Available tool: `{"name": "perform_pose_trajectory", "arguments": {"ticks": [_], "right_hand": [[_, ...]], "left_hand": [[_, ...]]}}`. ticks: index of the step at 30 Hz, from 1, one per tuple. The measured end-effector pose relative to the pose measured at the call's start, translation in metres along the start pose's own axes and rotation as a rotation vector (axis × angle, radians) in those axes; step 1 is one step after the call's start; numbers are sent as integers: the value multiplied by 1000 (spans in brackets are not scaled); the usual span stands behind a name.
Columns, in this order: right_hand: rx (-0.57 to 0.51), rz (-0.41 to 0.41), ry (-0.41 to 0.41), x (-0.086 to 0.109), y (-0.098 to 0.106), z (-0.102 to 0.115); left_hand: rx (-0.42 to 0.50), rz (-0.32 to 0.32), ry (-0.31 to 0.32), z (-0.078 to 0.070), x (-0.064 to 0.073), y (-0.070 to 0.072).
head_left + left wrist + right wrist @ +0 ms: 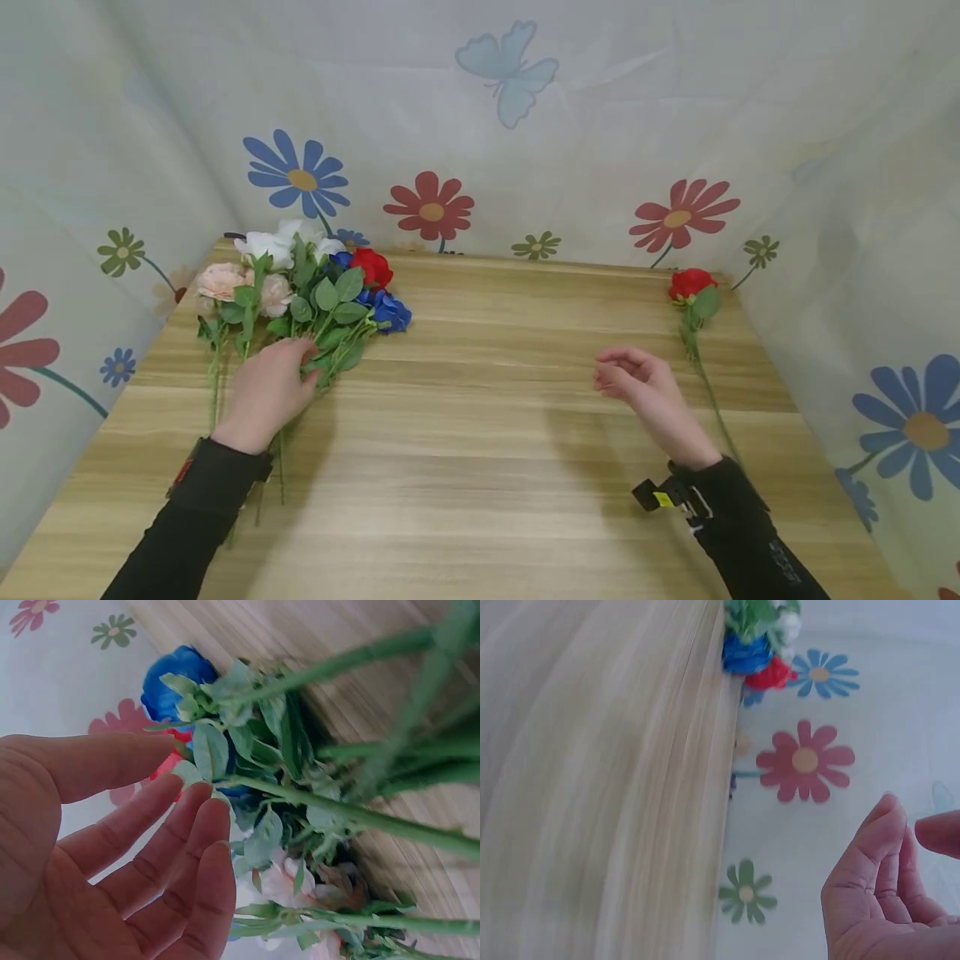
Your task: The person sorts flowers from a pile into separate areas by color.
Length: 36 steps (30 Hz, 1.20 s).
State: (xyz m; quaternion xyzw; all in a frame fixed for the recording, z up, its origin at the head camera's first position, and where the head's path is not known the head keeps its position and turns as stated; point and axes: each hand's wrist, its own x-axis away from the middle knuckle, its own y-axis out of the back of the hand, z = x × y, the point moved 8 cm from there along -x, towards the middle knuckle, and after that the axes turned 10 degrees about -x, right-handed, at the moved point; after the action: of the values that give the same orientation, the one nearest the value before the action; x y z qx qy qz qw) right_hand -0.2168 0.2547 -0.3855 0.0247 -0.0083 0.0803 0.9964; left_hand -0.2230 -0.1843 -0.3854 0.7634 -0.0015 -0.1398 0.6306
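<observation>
My left hand [272,390] hovers over the stems of a pile of artificial flowers at the table's left. In the left wrist view its fingers [161,855] are loosely bent, thumb apart, in front of green leaves, gripping nothing. The pile has white roses [272,247], pale pink flowers [222,282], a red rose [372,268] and a blue rose [392,312]. My right hand [647,393] hangs above the table on the right, holding nothing, fingers softly bent. Just right of it lies a single red rose [692,284] on a long green stem.
Everything lies on a wooden table [480,467]. A pale cloth [570,167] printed with flowers and a butterfly hangs along the back and both sides. Long stems [282,471] from the pile point toward the front of the table.
</observation>
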Motion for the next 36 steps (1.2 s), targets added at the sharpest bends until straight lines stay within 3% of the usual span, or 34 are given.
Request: {"name": "perform_pose_trajectory", "arguments": {"ticks": [4,8,17,36], "right_hand": [[-170,34,-65,-3,-16,-10],[-242,60,-90,-3,-29,-15],[-241,119,-103,-3,-49,-18],[-220,120,-115,1,-53,-22]], "left_hand": [[-19,49,8,3,4,-6],[-53,92,-18,-1,8,-14],[-97,135,5,0,7,-27],[-106,200,27,6,8,-39]]}}
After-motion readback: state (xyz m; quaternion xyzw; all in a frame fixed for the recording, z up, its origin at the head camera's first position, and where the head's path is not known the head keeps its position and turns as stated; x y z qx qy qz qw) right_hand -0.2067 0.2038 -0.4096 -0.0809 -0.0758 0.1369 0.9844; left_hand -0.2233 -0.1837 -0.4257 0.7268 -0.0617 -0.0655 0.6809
